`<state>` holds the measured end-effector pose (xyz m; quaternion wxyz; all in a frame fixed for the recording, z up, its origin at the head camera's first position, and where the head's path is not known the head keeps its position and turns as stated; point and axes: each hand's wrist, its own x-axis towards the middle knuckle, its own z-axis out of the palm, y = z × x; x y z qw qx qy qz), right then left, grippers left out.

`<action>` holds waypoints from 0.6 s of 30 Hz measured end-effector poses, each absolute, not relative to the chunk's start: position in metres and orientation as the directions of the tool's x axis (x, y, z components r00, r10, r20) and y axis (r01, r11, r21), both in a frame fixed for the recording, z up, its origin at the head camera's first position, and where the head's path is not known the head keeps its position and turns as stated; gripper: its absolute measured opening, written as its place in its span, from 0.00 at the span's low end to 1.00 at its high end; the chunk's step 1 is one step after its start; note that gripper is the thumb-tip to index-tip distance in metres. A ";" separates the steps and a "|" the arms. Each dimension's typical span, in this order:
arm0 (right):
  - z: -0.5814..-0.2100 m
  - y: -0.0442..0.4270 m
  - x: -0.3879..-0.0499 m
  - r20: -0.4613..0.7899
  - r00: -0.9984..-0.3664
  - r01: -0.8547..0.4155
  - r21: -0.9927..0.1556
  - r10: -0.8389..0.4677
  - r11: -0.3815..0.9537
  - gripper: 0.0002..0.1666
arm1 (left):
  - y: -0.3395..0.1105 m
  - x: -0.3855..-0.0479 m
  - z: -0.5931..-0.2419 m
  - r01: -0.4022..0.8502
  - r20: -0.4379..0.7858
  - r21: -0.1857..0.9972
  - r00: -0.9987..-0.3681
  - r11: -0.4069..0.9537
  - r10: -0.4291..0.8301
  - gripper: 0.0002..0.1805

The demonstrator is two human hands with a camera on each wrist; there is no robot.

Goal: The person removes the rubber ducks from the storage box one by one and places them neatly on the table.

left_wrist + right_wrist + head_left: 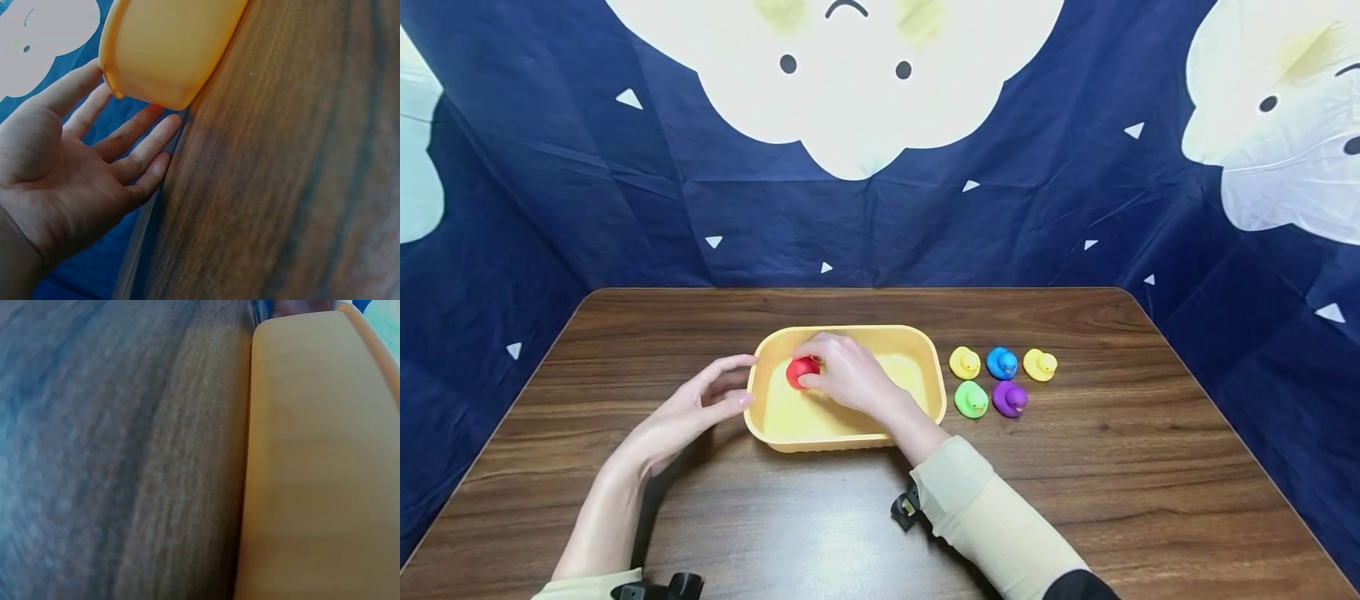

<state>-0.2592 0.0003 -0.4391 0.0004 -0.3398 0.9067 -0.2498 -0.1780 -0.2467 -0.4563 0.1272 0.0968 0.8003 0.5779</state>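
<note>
A yellow plastic tub (850, 442) with rounded corners sits on the table. Inside it, toward its left end, my right hand (848, 371) pinches a red rubber duck (798, 374), partly covered by the fingers. In the right wrist view only the tub's side wall (325, 456) shows at close range; the hand is out of that view. My left hand (688, 408) is at the tub's left end, thumb and fingers spread near the rim. The left wrist view shows its palm (69, 175) facing the camera and the fingers loosely extended, with fingertips at the tub's end wall.
Right of the tub stand several small rubber ducks: a yellow duck (965, 363), a blue duck (1002, 363), another yellow duck (1040, 365), a green duck (972, 400) and a purple duck (1010, 399). Dark blue cloth (880, 225) with white cloud shapes hangs around the wooden table (1120, 492).
</note>
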 end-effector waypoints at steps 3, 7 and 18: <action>-0.439 0.000 -0.260 0.162 -0.768 -0.617 -0.450 -0.620 0.646 0.21 | -0.247 -0.178 -0.455 0.007 -0.092 0.950 -0.949 0.314 0.302 0.31; -0.439 0.000 -0.260 0.167 -0.762 -0.625 -0.442 -0.626 0.643 0.20 | -0.247 -0.177 -0.456 0.013 -0.086 0.951 -0.949 0.309 0.304 0.31; -0.439 -0.001 -0.260 0.175 -0.762 -0.632 -0.417 -0.624 0.654 0.21 | -0.246 -0.177 -0.456 0.024 -0.073 0.953 -0.949 0.301 0.307 0.30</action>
